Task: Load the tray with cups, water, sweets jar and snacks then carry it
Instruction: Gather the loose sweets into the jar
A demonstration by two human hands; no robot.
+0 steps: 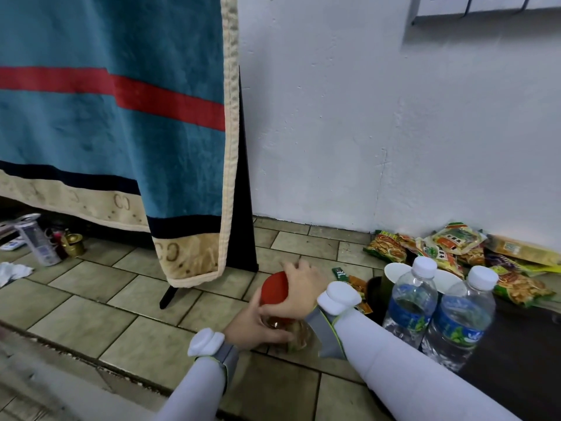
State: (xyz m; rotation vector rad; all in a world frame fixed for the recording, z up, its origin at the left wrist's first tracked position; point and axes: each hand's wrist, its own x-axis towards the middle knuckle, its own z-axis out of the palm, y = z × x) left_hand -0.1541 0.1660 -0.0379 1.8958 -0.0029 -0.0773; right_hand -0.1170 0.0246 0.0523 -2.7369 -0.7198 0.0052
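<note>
Holding a sweets jar (285, 326) over the tiled floor (91, 299), a person grips its glass body with the left hand (255, 325), fingers curled round it, while the right hand (299, 291) clasps the red lid (274, 289) from above. Just right of the jar stand two water bottles (437, 311) on a dark tray (516, 360), paper cups (394, 273) behind them. Snack packets (449, 247) lie beyond, against the white wall (364, 117).
</note>
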